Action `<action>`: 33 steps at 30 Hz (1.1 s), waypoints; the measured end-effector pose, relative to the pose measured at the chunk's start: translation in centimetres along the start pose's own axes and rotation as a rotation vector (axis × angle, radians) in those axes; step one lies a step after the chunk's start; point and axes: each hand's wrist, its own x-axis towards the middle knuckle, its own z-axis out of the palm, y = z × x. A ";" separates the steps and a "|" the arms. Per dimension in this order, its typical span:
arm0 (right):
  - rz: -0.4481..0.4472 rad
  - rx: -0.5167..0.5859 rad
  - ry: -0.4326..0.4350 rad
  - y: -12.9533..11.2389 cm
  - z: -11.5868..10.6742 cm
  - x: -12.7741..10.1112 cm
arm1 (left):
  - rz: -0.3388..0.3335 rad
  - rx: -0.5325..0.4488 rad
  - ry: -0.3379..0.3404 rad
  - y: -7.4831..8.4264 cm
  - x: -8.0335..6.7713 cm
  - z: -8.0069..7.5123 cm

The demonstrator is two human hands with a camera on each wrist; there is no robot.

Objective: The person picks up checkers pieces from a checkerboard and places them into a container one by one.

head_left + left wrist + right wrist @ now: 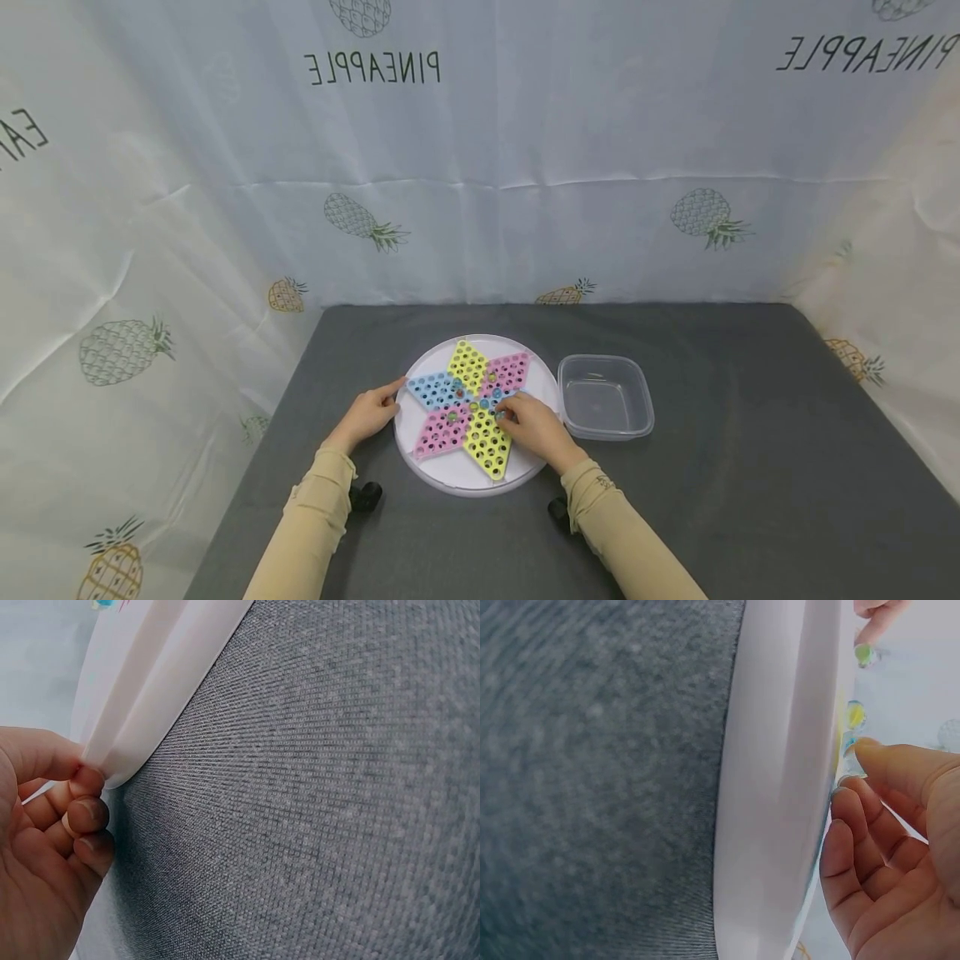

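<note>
- Round white plastic board [521,462] sits on the dark grey cloth-covered table [720,508], bearing a six-pointed star of pink, yellow and blue tiles pierced with round holes [487,446].
- At the board's ten o'clock edge, the left hand [367,412] pinches the rim between thumb and forefinger, the gap almost closed, its other fingers curled. A light, steady hold seems best here; tugging the rim upward could set marbles rolling.
- Toward nine o'clock from the star's middle, a green glassy marble [452,417] rests on the pink lower-left tile, with a reddish glassy marble [460,393] at eleven o'clock from it. Fingers should pass over these, not sweep across.
- Near the star's middle, a yellow glassy marble [474,407] lies close to the work, so a steep approach with the fingertips looks safer.
- At three o'clock from the middle, the right hand [534,423] has its thumb and forefinger nearly together, seemingly around a small bluish glassy marble [499,415]; whether it is lifted, I cannot tell. Soft, even pressure should stop it squirting out, and the loosely bent remaining fingers need room above neighbouring marbles.
- Beyond the board's three o'clock edge stands a clear plastic square-sided box [643,400]; the right wrist should avoid nudging it.
</note>
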 end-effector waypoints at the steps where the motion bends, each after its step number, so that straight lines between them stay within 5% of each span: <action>1: -0.001 -0.003 0.001 0.0 0.0 0.0 | -0.001 0.000 0.000 0.0 -0.1 0.0; 18: -0.038 0.004 0.095 -1.4 -2.6 -0.5 | -0.026 -0.024 0.006 0.3 -0.3 0.0; 33: -0.058 0.095 0.210 0.2 -5.1 -1.3 | -0.003 -0.022 0.010 0.1 -0.4 0.0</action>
